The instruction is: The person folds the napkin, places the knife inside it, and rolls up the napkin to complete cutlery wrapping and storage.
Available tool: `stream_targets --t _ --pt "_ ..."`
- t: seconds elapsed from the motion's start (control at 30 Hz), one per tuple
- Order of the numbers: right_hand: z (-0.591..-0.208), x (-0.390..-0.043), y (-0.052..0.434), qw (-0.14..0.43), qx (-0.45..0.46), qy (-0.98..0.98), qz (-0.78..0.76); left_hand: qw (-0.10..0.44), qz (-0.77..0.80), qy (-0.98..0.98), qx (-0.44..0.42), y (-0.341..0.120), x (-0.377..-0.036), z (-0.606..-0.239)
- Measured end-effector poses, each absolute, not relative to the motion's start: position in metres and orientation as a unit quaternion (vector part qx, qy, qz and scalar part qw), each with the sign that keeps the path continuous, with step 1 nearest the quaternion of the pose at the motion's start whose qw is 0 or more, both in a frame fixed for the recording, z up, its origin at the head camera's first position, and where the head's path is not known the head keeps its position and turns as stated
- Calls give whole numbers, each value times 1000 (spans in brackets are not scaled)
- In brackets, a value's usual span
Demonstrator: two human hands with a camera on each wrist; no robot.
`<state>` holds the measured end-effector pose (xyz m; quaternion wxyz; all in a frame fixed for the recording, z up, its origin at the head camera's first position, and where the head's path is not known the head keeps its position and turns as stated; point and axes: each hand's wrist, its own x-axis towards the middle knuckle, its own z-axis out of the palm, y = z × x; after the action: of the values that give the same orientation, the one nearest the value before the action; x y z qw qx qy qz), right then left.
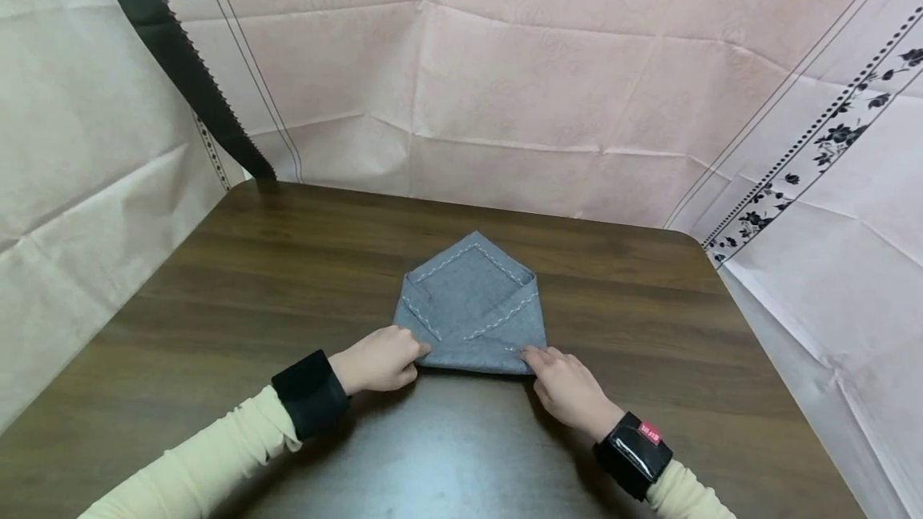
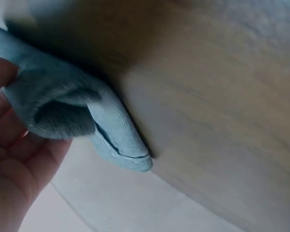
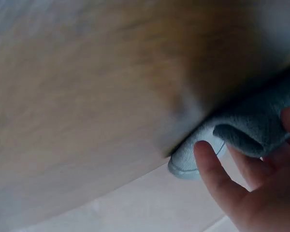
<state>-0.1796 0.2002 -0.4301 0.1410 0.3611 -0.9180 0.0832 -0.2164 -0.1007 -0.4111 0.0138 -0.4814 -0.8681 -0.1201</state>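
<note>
Head view: both hands, left hand (image 1: 378, 359) and right hand (image 1: 566, 387), pinch unlabelled grey cloth (image 1: 472, 307).

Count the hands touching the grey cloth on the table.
2. The left hand pinches the grey cloth at its near left corner; the right hand pinches its near right corner.

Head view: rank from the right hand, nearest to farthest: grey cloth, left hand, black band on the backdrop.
1. grey cloth: the right hand pinches its near right corner.
2. left hand: across the cloth, at its near left corner.
3. black band: far left, up on the backdrop.
</note>
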Motion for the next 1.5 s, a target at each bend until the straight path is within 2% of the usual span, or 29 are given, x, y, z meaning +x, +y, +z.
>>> stream_targets --t 0.23,0.33,0.47,0.6,0.7,0.87,1.07,1.23,1.37,1.5 --pt "-410 -181 212 -28 309 -933 183 -74 -238 -844 -476 -108 -231 -409" --pt "-403 -188 216 -84 303 -924 217 -112 -275 -836 -462 -112 -237 -410" --pt "-400 -201 222 -120 309 -908 256 -159 -305 -836 -427 -117 -245 -411" --pt "-403 -213 226 -129 287 -905 288 -167 -320 -843 -399 -121 -252 -413" --pt "-406 -218 227 -123 256 -908 307 -154 -328 -843 -398 -122 -256 -415" --pt "-408 -221 223 -79 222 -923 305 -82 -275 -870 -402 -123 -259 -417" --pt "-410 -223 218 -17 185 -954 234 -33 -215 -908 -357 -124 -260 -415" --pt "-415 -225 215 2 153 -973 176 12 -171 -931 -321 -121 -259 -416" --pt "-415 -222 211 46 142 -979 138 83 -108 -928 -346 -115 -253 -416" --pt "-418 -220 208 130 208 -965 87 170 -26 -898 -405 -106 -244 -415"
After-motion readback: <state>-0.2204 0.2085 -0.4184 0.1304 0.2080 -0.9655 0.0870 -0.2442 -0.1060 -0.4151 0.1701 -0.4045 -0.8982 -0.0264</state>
